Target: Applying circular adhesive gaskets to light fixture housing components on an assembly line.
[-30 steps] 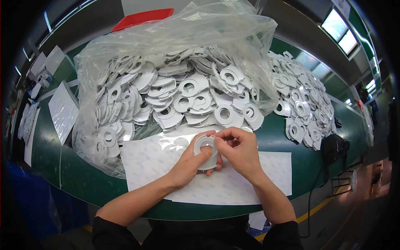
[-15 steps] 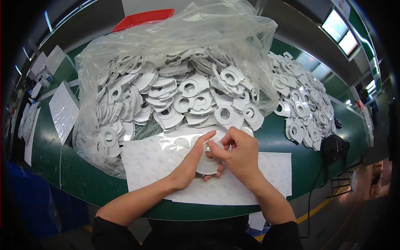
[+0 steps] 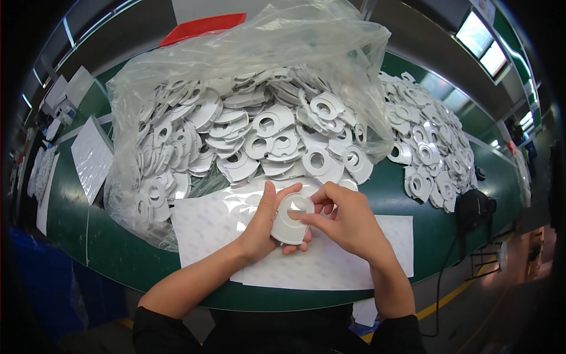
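A white plastic part (image 3: 290, 231) with a round hole and one broad, flared end is held up above the table's middle. My left hand (image 3: 259, 233) cradles it from the left, with fingers behind it and the thumb raised beside it. My right hand (image 3: 345, 221) has its thumb and bent index finger at the part's right edge, the thumb tip over the face near the hole. Whether a thin film sits between those fingertips is too small to tell. Beneath both hands lie white sheets (image 3: 206, 233), with shiny round outlines near the far edge.
Ahead, a large clear plastic bag (image 3: 135, 76) lies open, full of similar white parts (image 3: 274, 121). Another heap of parts (image 3: 427, 144) stands to the right, beside a black object with a cord (image 3: 473, 210). A red tray (image 3: 203, 28) is behind the bag; a wrapped white stack (image 3: 91, 156) lies left.
My right hand has shifted slightly right and its fingers have opened out from over the hole to the part's edge. The part now faces me more fully in my left hand.
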Action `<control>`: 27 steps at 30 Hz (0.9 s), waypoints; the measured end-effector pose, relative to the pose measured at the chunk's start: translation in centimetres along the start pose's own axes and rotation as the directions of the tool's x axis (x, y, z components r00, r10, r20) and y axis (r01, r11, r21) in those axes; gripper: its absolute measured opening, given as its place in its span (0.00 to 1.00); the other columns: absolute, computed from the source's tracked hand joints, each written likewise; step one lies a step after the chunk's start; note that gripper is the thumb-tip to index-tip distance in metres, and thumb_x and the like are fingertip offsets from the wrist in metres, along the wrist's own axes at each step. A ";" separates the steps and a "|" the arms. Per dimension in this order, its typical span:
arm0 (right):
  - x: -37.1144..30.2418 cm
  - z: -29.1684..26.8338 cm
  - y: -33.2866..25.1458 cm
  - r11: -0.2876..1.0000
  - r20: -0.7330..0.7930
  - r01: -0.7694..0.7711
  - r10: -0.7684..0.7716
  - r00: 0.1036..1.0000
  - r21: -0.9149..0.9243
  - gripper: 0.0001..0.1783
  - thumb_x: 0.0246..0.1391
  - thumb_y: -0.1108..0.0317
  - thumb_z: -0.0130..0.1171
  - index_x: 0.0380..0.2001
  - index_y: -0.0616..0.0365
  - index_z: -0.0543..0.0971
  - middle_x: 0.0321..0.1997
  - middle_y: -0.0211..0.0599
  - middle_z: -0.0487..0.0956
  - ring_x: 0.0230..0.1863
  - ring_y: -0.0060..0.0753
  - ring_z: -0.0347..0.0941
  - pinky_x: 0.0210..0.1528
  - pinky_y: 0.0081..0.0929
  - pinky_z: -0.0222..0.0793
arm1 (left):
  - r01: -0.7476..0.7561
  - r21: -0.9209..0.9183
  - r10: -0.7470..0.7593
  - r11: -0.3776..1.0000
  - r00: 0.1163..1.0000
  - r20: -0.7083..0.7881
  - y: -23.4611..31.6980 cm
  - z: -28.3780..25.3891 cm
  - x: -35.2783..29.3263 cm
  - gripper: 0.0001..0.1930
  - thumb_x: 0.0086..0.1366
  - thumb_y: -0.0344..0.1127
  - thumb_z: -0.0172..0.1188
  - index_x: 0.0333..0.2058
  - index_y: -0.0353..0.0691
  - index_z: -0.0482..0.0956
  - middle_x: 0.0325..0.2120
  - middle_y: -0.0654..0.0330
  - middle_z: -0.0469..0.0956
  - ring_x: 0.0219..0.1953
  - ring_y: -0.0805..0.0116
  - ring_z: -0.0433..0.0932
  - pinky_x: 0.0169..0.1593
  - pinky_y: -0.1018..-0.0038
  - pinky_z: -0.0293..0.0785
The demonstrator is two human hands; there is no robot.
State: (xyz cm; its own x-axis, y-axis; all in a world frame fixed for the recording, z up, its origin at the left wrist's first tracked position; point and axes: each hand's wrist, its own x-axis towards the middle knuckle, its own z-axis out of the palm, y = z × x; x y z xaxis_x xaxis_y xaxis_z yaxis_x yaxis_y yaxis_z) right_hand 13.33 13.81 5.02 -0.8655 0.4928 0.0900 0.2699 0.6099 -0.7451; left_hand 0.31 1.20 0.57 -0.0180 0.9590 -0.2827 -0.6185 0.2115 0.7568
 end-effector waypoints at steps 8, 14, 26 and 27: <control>0.4 0.9 0.7 0.969 -0.023 -0.138 0.146 0.989 0.205 0.08 0.50 0.70 0.58 0.27 0.66 0.75 0.22 0.39 0.77 0.23 0.26 0.74 0.27 0.22 0.68 | 0.033 -0.104 -0.024 0.994 0.996 0.086 0.5 -0.5 -0.1 0.46 0.60 0.74 0.20 0.65 0.44 0.42 0.33 0.47 0.75 0.31 0.58 0.77 0.27 0.74 0.68; 0.8 -2.9 2.0 0.589 -0.280 0.033 0.333 0.900 0.807 0.05 0.56 0.67 0.55 0.32 0.57 0.76 0.28 0.27 0.74 0.28 0.15 0.68 0.26 0.15 0.66 | -0.279 0.245 0.275 0.929 0.960 0.051 2.5 -1.3 -1.4 0.24 0.67 0.44 0.49 0.59 0.43 0.62 0.51 0.60 0.68 0.51 0.67 0.70 0.44 0.72 0.73; 0.8 -2.1 1.2 0.781 -0.402 0.173 0.107 0.909 0.600 0.09 0.52 0.76 0.58 0.38 0.60 0.75 0.34 0.27 0.74 0.32 0.16 0.67 0.32 0.13 0.64 | 0.320 0.914 0.954 -0.249 0.244 0.175 9.5 -11.9 -3.4 0.20 0.61 0.27 0.50 0.54 0.37 0.68 0.51 0.50 0.70 0.54 0.52 0.67 0.58 0.64 0.61; 0.7 -1.1 0.8 0.875 -0.266 0.137 -0.009 0.964 0.464 0.11 0.49 0.74 0.61 0.37 0.60 0.75 0.33 0.27 0.74 0.33 0.17 0.68 0.32 0.15 0.64 | 0.315 0.918 0.954 -0.243 0.251 0.166 9.3 -11.9 -3.2 0.20 0.61 0.27 0.50 0.54 0.37 0.68 0.51 0.50 0.70 0.54 0.52 0.67 0.58 0.64 0.61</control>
State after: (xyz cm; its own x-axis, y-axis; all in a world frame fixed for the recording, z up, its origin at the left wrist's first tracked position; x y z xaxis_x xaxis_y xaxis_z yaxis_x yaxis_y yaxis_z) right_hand 13.40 15.27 5.23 -0.7243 0.6345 0.2698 -0.0778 0.3136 -0.9464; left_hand -14.75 -2.14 1.47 -0.4638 0.4738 0.7486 0.8653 0.4236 0.2680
